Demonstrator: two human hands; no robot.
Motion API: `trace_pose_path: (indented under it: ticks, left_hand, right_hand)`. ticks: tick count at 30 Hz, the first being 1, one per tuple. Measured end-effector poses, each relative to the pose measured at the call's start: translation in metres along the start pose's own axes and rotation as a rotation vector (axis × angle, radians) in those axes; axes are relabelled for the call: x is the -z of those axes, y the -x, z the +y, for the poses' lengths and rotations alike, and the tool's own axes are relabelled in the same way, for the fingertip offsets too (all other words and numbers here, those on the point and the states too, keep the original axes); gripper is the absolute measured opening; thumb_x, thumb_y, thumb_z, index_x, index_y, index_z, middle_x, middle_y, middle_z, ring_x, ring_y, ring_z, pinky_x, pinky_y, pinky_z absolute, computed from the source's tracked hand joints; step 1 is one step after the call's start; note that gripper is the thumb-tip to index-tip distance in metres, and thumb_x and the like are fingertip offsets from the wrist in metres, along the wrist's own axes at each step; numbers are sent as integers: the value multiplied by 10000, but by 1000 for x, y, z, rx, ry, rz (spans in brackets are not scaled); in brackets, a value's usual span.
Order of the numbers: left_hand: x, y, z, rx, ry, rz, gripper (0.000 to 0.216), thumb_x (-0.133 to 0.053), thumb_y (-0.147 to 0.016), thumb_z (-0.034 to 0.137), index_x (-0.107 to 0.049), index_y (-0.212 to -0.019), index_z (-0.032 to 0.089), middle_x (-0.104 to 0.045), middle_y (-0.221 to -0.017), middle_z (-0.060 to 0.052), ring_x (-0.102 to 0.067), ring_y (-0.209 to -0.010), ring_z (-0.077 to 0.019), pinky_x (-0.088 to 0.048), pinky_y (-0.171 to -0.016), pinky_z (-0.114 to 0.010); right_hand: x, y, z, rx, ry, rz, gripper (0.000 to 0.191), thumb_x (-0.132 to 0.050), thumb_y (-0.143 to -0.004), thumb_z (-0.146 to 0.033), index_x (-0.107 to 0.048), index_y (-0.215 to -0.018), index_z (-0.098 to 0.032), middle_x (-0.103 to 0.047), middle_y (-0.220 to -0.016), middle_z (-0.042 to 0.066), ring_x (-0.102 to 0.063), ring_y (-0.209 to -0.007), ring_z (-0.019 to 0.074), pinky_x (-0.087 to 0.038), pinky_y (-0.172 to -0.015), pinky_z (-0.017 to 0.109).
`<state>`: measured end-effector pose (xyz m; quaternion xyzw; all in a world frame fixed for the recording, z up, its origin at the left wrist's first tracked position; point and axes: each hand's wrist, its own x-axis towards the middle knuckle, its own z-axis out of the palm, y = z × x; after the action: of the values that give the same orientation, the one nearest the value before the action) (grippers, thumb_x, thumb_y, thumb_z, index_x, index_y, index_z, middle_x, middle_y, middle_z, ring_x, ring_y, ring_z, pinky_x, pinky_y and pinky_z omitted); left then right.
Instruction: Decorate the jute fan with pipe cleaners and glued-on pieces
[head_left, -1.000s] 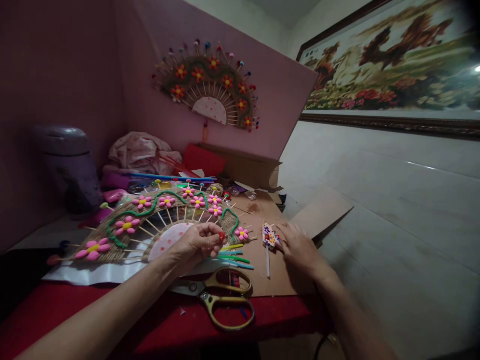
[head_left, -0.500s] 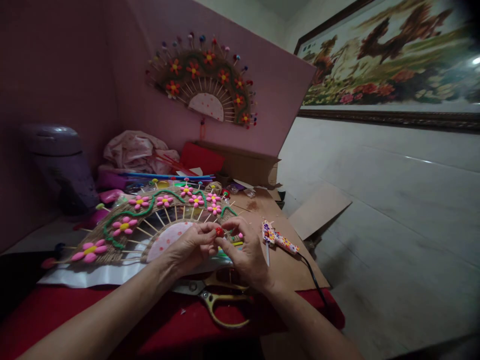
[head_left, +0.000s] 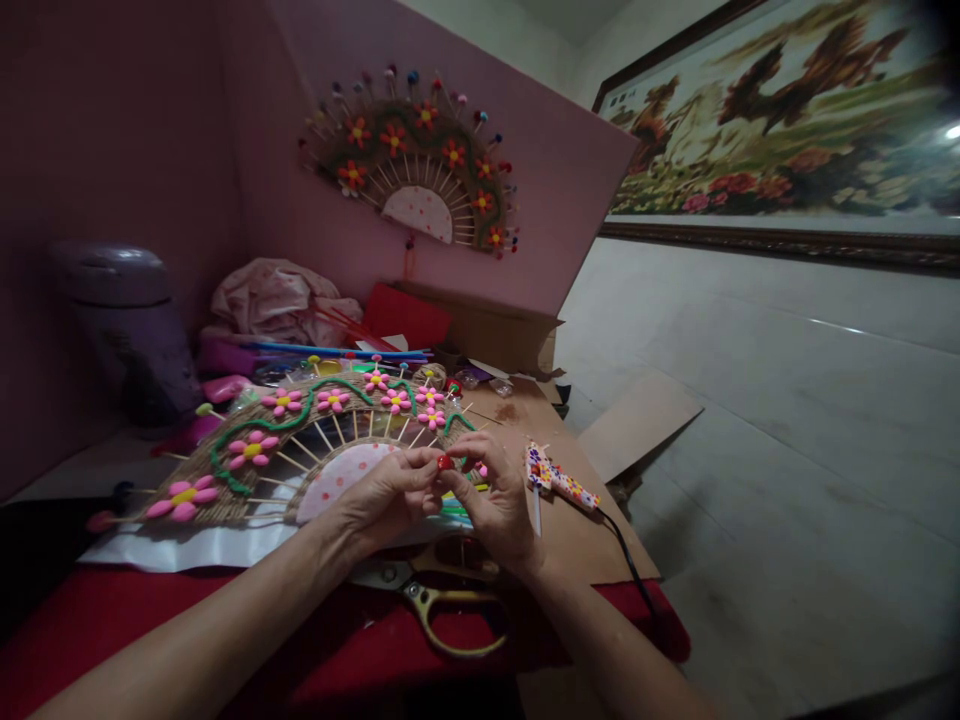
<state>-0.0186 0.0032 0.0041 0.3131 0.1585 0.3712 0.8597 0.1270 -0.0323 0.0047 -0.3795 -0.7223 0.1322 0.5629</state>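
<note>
A small red ball [head_left: 445,462] sits between the fingertips of both hands. My left hand [head_left: 401,492] pinches it from the left, while my right hand [head_left: 491,500] has thumb and curled fingers on it from the right. What the ball is made of is too small to tell. Behind the hands lies a fan [head_left: 259,425] of twine and sticks, trimmed with pink flowers, a wavy green strip and small coloured balls on stick ends. Under the wrists rest large scissors [head_left: 450,600] with gold handles, partly covered by my right hand.
A flower-patterned glue gun [head_left: 559,478] lies on cardboard [head_left: 592,545] to the right, its black cord [head_left: 626,550] trailing over the edge. At the left stands a purple flask [head_left: 124,330]. Another finished-looking fan [head_left: 416,175] hangs on the pink panel behind. Bagged craft bits crowd the back.
The view has shifted slightly. The red ball has turned a little between my fingertips, and both hands stay in nearly the same place.
</note>
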Motion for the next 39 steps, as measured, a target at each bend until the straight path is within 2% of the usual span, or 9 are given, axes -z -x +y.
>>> trace_pose_path:
  ticks: [4, 10, 14, 17, 21, 24, 26, 31, 39]
  left_hand:
    - [1, -1, 0, 8, -15, 19, 276, -835, -494, 150, -639, -678, 86, -539, -612, 8, -468, -532, -40, -366, -458, -137]
    - [4, -3, -2, 8, -63, 30, 255, -822, -539, 185, -643, -692, 88, -521, -594, 12, -458, -516, -33, -356, -450, -132]
    - [4, -4, -3, -20, -128, 59, 295, -806, -570, 273, -635, -733, 96, -570, -654, -11, -505, -546, -55, -385, -470, -151]
    - [4, -6, -2, -163, -322, 133, 279, -765, -615, 320, -620, -720, 107, -578, -636, -7, -479, -494, -60, -381, -461, -180]
    - [8, -8, -1, -422, -830, 309, 170, -699, -669, 287, -615, -685, 140, -570, -604, 3, -482, -523, -99, -371, -501, -218]
    - [15, -8, -1, -657, -1207, 363, 107, -606, -744, 229, -613, -658, 166, -560, -608, 6, -482, -589, -121, -348, -562, -235]
    - [19, -9, -1, -740, -1378, 344, 129, -536, -794, 207, -606, -690, 175, -559, -645, 0, -485, -632, -134, -344, -606, -251]
    - [25, -14, -2, -731, -1596, 320, 150, -453, -830, 165, -569, -736, 177, -571, -753, -35, -502, -745, -171, -361, -680, -287]
    - [27, -16, -5, -674, -1669, 324, 110, -487, -797, 131, -562, -725, 169, -572, -797, -57, -498, -784, -191, -362, -710, -319]
  right_hand:
    - [1, 0, -1, -18, -5, -42, 103, -572, -828, -229, -580, -930, -217, -553, -953, 43, -532, -893, 168, -458, -725, 292]
    - [-1, 2, -5, -40, 10, -25, 65, -551, -839, -236, -572, -895, -210, -551, -915, 37, -534, -854, 158, -453, -739, 298]
    - [9, -2, 1, -54, 33, -20, 72, -548, -841, -251, -579, -887, -205, -560, -919, 36, -539, -891, 162, -446, -768, 295]
    - [31, -18, 20, -112, 97, -1, 110, -555, -830, -290, -590, -880, -198, -567, -925, 36, -546, -830, 150, -448, -722, 278]
    - [65, -50, 63, -203, 209, -7, 153, -567, -793, -316, -594, -814, -167, -595, -810, 36, -555, -752, 151, -446, -679, 274]
    - [78, -69, 92, -281, 347, -146, 141, -581, -761, -309, -607, -793, -174, -619, -790, 33, -565, -715, 151, -446, -650, 273]
    - [78, -76, 107, -295, 401, -229, 113, -580, -752, -290, -615, -787, -188, -631, -790, 26, -572, -719, 148, -449, -650, 266]
    - [65, -86, 135, -273, 404, -267, 104, -554, -752, -254, -620, -776, -177, -636, -791, 31, -574, -717, 142, -450, -634, 250]
    - [59, -96, 150, -216, 411, -303, 88, -558, -742, -185, -636, -749, -145, -636, -782, 29, -557, -719, 129, -426, -667, 246]
